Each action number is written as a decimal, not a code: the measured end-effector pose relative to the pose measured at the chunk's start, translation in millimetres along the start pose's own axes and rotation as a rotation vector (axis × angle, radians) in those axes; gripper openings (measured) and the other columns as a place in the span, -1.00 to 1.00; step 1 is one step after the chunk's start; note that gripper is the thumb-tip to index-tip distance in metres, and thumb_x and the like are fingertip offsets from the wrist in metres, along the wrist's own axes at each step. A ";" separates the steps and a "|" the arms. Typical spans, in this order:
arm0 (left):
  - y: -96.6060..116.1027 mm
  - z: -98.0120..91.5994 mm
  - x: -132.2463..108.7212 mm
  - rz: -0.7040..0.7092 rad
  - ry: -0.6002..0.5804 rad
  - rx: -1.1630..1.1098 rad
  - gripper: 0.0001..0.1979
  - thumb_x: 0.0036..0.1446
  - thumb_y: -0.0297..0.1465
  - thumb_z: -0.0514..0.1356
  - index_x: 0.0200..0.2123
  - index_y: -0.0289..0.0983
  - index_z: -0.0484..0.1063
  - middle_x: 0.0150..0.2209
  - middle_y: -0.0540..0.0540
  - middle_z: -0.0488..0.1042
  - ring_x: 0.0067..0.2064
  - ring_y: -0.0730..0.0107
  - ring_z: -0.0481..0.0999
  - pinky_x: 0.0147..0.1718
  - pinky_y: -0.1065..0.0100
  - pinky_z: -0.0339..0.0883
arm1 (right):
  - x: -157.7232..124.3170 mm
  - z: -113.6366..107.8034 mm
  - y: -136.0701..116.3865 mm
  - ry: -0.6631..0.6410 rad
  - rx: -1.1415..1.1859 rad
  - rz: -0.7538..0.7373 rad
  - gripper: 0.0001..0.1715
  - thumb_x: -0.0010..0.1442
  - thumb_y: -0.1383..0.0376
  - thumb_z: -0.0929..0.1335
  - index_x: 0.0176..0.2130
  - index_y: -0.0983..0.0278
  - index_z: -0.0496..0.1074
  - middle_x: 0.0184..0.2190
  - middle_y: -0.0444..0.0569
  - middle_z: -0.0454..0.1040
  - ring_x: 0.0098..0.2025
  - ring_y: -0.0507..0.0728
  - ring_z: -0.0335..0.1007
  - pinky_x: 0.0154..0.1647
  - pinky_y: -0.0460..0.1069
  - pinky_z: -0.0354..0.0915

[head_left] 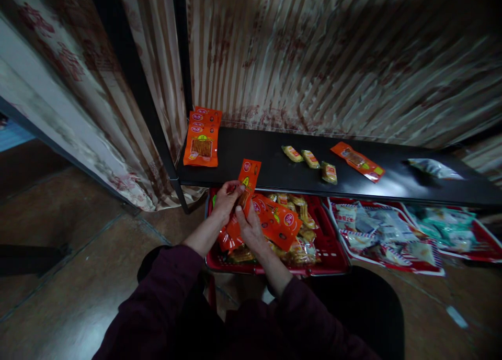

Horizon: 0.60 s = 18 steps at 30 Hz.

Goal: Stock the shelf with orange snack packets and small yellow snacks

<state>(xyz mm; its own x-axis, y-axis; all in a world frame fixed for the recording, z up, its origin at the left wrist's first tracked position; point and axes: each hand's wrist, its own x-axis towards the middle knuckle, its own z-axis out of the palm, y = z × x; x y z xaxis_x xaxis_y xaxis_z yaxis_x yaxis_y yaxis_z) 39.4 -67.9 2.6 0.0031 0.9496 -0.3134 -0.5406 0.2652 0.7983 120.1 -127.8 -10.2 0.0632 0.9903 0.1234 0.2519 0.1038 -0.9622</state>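
Both my hands grip one orange snack packet (251, 172), held upright just in front of the dark shelf's edge. My left hand (227, 199) has its thumb on the packet's left side. Lower down, my right hand (251, 229) pinches the bottom part, partly covering it. Beneath them a red basket (333, 245) holds several more orange packets (276, 221) and yellow wrapped snacks (308, 213). A small overlapping stack of orange packets (202, 140) lies at the shelf's left end.
On the black shelf (251, 145) lie three small yellow packets (310, 159), an orange packet (357, 162) and a silvery packet (433, 168). Baskets with white packets (386, 226) and green packets (443, 228) stand to the right. A metal post (137, 82) rises at left, before curtains (314, 62).
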 end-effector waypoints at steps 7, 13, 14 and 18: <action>1.0 -5.5 5.0 0.072 -0.030 0.087 -0.63 -0.18 -0.28 0.38 -0.25 -0.23 0.43 -0.29 0.00 0.48 -0.30 0.48 0.43 -0.27 0.42 0.30 | 1.1 -7.7 -12.2 -0.030 0.083 0.066 -0.26 0.21 -0.08 0.23 0.27 0.14 0.12 0.21 -0.03 0.29 0.26 0.22 0.15 0.31 0.20 0.04; 2.1 -10.1 11.2 0.120 0.036 0.089 -0.57 -0.18 -0.39 0.38 -0.16 -0.23 0.41 -0.23 -0.04 0.45 -0.24 0.45 0.43 -0.21 0.40 0.30 | 6.3 -15.4 -17.4 -0.032 0.141 0.113 -0.33 0.21 -0.07 0.23 0.21 0.14 0.23 0.12 -0.06 0.40 0.18 0.22 0.27 0.22 0.18 0.21; 3.3 -10.4 11.9 0.128 0.054 0.085 -0.53 -0.19 -0.41 0.38 -0.14 -0.24 0.40 -0.22 -0.04 0.44 -0.24 0.45 0.43 -0.19 0.39 0.30 | 7.8 -16.0 -16.5 -0.026 0.167 0.131 -0.35 0.21 -0.06 0.23 0.20 0.15 0.25 0.08 -0.06 0.43 0.16 0.22 0.31 0.20 0.18 0.23; 9.5 -11.3 12.7 0.117 0.087 0.113 -0.54 -0.17 -0.45 0.36 -0.13 -0.28 0.38 -0.25 -0.07 0.45 -0.26 0.43 0.44 -0.18 0.35 0.30 | 14.5 -15.3 -11.7 0.017 0.288 0.196 -0.41 0.18 -0.05 0.27 0.10 0.16 0.37 -0.06 -0.08 0.53 0.06 0.24 0.40 0.13 0.19 0.31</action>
<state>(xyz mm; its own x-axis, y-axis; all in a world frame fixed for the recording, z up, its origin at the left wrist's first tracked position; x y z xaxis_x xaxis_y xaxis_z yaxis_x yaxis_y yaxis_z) 24.8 -55.3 0.4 -0.1299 0.9584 -0.2540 -0.4347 0.1752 0.8834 132.8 -116.0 6.6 0.1001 0.9926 -0.0685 -0.0494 -0.0638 -0.9967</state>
